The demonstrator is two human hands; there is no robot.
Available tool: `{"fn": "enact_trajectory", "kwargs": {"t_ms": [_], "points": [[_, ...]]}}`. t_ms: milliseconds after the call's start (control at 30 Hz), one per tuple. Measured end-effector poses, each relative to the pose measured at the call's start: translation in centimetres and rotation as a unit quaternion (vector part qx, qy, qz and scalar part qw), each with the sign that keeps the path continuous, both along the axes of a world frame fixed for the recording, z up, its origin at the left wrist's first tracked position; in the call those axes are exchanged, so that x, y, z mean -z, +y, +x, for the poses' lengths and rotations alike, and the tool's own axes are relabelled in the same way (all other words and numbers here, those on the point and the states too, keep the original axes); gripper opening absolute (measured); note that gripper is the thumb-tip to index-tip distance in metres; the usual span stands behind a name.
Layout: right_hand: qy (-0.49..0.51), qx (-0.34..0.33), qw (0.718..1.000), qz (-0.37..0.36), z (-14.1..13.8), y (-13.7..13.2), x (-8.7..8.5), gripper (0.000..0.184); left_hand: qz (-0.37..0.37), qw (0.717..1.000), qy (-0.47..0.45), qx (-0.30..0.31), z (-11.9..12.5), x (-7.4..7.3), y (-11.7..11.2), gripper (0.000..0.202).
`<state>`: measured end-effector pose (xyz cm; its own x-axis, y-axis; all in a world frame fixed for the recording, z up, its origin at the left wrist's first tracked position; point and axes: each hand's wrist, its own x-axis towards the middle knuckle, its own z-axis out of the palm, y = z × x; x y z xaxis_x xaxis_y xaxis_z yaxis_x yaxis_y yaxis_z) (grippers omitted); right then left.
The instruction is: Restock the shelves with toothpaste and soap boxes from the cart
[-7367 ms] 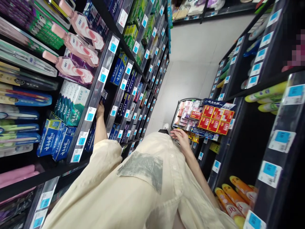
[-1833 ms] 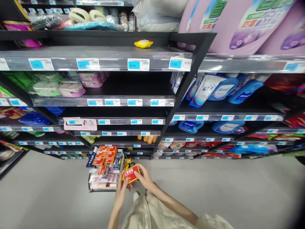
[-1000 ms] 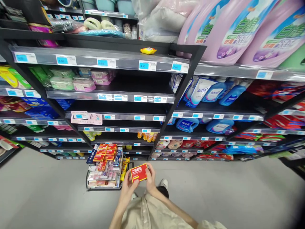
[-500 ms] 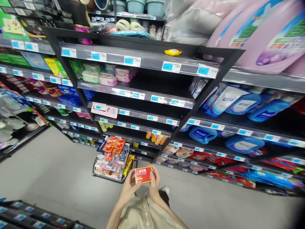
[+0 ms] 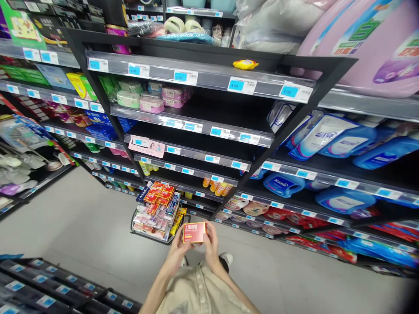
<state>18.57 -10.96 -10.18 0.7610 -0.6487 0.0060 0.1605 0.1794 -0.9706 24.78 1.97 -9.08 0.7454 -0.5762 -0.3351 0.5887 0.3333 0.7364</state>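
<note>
I hold a small red box with white lettering [image 5: 194,232] in front of my waist with both hands. My left hand [image 5: 178,247] grips its left and lower edge, fingers curled under it. My right hand [image 5: 211,244] clasps its right side, thumb on the front. Just beyond the box, a black wire basket [image 5: 156,238] stands on the floor, piled with more red boxes [image 5: 159,194], pink packs and blue cartons.
Black shelving [image 5: 209,144] with blue price tags faces me: soap packs upper left, blue detergent pouches [image 5: 330,139] right, large pink bottles [image 5: 369,43] on top. Another shelf edge [image 5: 49,292] is at lower left. Grey floor [image 5: 81,226] runs leftward down the aisle.
I turned from the toothpaste shelf to this aisle side and took a red box in both hands. Over the last second the view swung left and the box rose slightly.
</note>
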Motion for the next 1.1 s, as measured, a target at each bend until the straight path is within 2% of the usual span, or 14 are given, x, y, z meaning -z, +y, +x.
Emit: {"fn": "enact_trajectory", "kwargs": {"t_ms": [100, 167, 300, 433, 533, 700, 833, 1100], "points": [[-0.025, -0.076, 0.997, 0.000, 0.2, 0.0, -0.3, 0.063, -0.047, 0.998, 0.048, 0.000, 0.5, -0.4, 0.1, 0.060], [-0.033, -0.102, 0.994, -0.007, 0.3, -0.2, -0.6, 0.065, -0.078, 0.993, 0.080, -0.021, 0.9, -0.9, -0.1, 0.050], [-0.013, -0.101, 0.995, -0.021, 0.0, -0.5, -1.3, 0.054, -0.131, 0.972, 0.168, -0.097, 1.7, -3.0, -0.7, 0.028], [0.033, -0.097, 0.994, -0.024, -0.9, -0.8, -1.3, 0.041, -0.221, 0.938, 0.230, -0.134, 2.4, -5.3, -0.1, 0.006], [0.057, -0.101, 0.993, -0.026, -1.7, -0.9, -0.7, 0.036, -0.236, 0.929, 0.223, -0.175, 2.3, -6.7, 0.7, 0.011], [0.075, -0.132, 0.988, -0.030, -2.3, -0.8, 0.7, 0.031, -0.193, 0.934, 0.165, -0.252, 1.7, -7.9, 1.4, 0.016], [0.084, -0.148, 0.985, -0.032, -2.2, -0.6, 1.2, 0.031, -0.162, 0.943, 0.139, -0.256, 1.5, -8.0, 1.4, 0.008], [0.094, -0.158, 0.983, -0.031, -1.8, -0.3, 0.7, 0.035, -0.159, 0.943, 0.130, -0.262, 1.7, -8.0, 1.3, 0.014]]}}
